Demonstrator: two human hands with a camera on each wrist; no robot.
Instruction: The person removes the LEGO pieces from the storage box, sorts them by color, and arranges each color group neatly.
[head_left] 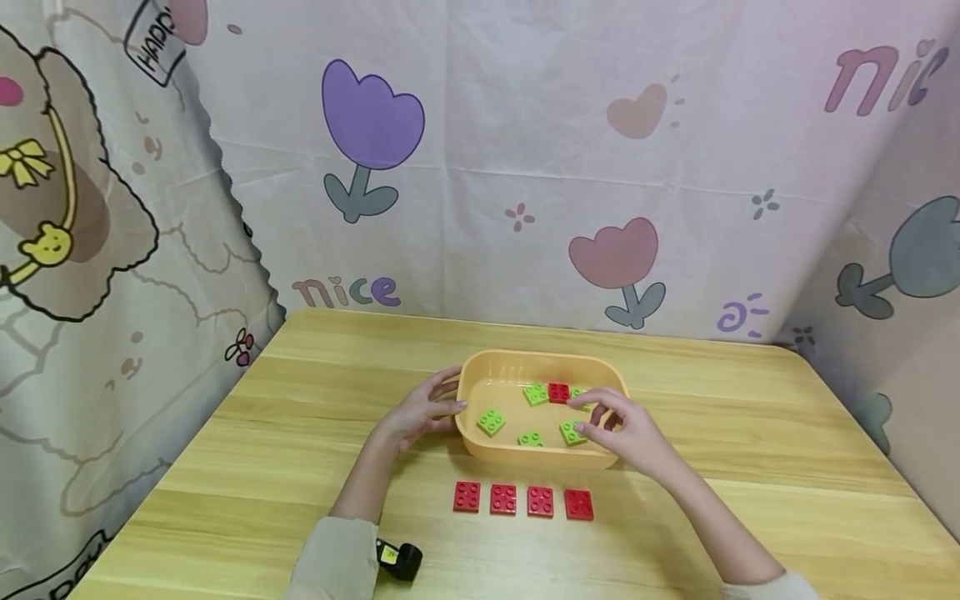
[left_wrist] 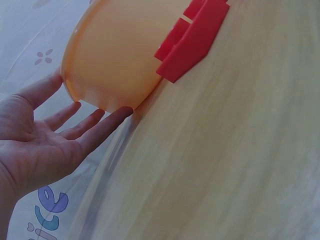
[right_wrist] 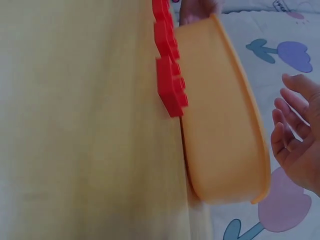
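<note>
Head view: your left hand [head_left: 420,414] steadies the left end of the orange tray [head_left: 525,456], its thumb at the rim and its fingers extended along the outside of the wall, a broad, relaxed contact, as the left wrist view confirms. Your right hand [head_left: 630,429] is held over the tray's right end, loosely curved, with a gap between thumb and fingertips and nothing visible in the grip; the right wrist view places it above the rim.

Below your right thumb lies one green brick [head_left: 570,432]; by your right index fingertip lies a second green brick [head_left: 578,394], partly hidden. Leftward from that fingertip follow a red brick [head_left: 558,393] and a third green brick [head_left: 536,393]. Just right of your left thumb, inside the tray, is a fourth green brick [head_left: 491,422]; between your hands, a fifth green brick [head_left: 531,438] shows behind the near wall.

Nearer to you than either grip, four red bricks [head_left: 503,499] form a row on the wooden table [head_left: 262,467], between your forearms.
</note>
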